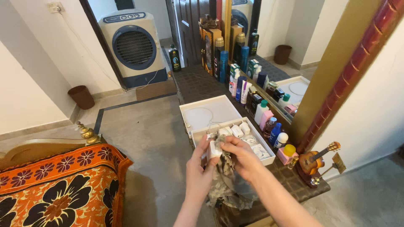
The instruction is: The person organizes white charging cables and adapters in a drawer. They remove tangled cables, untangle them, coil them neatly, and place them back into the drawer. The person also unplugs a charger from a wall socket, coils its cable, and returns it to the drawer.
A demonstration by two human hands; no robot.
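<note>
My left hand (198,168) holds a small white box-shaped item (215,149) just in front of a white tray. My right hand (242,155) presses a crumpled patterned cloth (227,180) against that item. The cloth hangs down between both hands over the dresser's front edge. Behind the hands, the white tray (269,155) holds several small white containers (237,130). Both hands are closed around what they hold.
A dark dresser top (198,82) carries a white tray lid (208,111), rows of bottles and tubes (261,111) along a mirror, and a small guitar ornament (313,159). An orange floral bedspread (63,185) lies at left. An air cooler (134,46) and brown bin (82,96) stand beyond.
</note>
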